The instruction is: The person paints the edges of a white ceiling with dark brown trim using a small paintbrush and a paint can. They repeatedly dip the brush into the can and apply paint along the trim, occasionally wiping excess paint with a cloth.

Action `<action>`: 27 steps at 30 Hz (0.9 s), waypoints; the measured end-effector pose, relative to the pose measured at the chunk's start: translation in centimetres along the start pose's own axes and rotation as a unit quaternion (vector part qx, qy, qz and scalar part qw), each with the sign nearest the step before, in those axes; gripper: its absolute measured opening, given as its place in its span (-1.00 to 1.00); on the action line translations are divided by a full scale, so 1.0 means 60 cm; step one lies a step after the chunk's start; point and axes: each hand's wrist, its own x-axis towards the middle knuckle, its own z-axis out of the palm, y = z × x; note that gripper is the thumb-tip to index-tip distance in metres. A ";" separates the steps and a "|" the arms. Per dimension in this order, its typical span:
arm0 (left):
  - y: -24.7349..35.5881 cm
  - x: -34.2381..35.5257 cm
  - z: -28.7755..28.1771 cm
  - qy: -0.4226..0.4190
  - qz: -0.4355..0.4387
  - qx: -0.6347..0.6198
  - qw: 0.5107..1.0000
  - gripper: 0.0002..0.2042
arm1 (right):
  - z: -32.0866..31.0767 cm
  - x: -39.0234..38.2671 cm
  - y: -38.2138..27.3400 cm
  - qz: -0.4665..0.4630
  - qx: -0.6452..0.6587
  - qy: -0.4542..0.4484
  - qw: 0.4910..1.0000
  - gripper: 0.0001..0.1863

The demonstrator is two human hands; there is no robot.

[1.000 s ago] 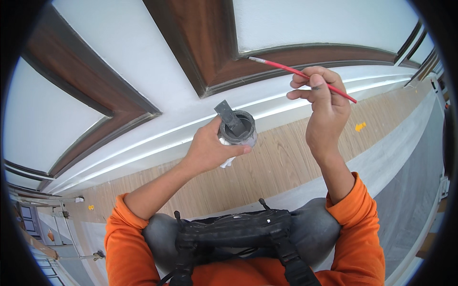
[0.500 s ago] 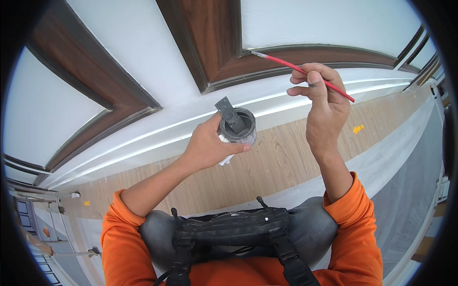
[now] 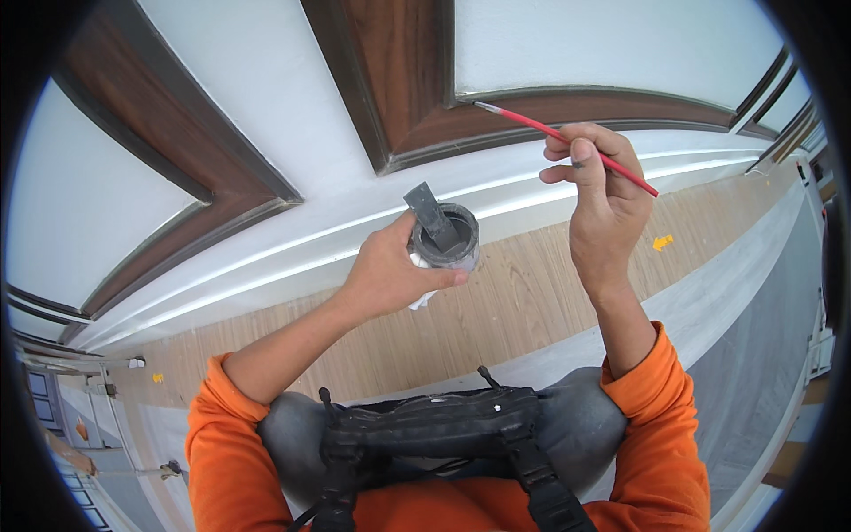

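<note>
My left hand (image 3: 390,262) grips a small grey-stained can (image 3: 459,233) with a flat grey strip (image 3: 426,207) standing in it and a white cloth (image 3: 421,300) beneath. My right hand (image 3: 603,186) pinches a slim red paintbrush (image 3: 530,121), whose pale, dark-ended bristles are at the dark inner edge of a brown wood-look panel moulding (image 3: 417,122), near its lower-left corner; I cannot tell whether they touch it. A white panel (image 3: 603,44) lies inside that moulding.
A white baseboard (image 3: 523,186) runs along the wall above a pale wood-look floor (image 3: 514,310) marked with yellow arrows (image 3: 663,242). A black bag (image 3: 425,426) rests across my lap. Thin pipes or rails (image 3: 120,408) are at the far left; grey flooring (image 3: 745,355) lies to the right.
The view has shifted slightly, so the wall sits a little higher and further right. The brush tip has moved only slightly along the same moulding edge. Both hands keep their holds.
</note>
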 end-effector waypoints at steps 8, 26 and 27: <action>0.005 -0.003 -0.003 -0.005 -0.004 -0.005 1.000 -0.29 | -0.004 0.001 -0.002 -0.016 -0.020 0.015 1.000 -0.81; -0.008 -0.007 -0.006 0.010 0.019 0.011 1.000 -0.34 | 0.002 -0.008 0.001 -0.075 -0.036 -0.054 0.995 -0.84; -0.009 -0.006 -0.006 0.010 0.016 0.015 1.000 -0.35 | 0.004 -0.008 0.003 -0.069 -0.043 -0.047 0.996 -0.84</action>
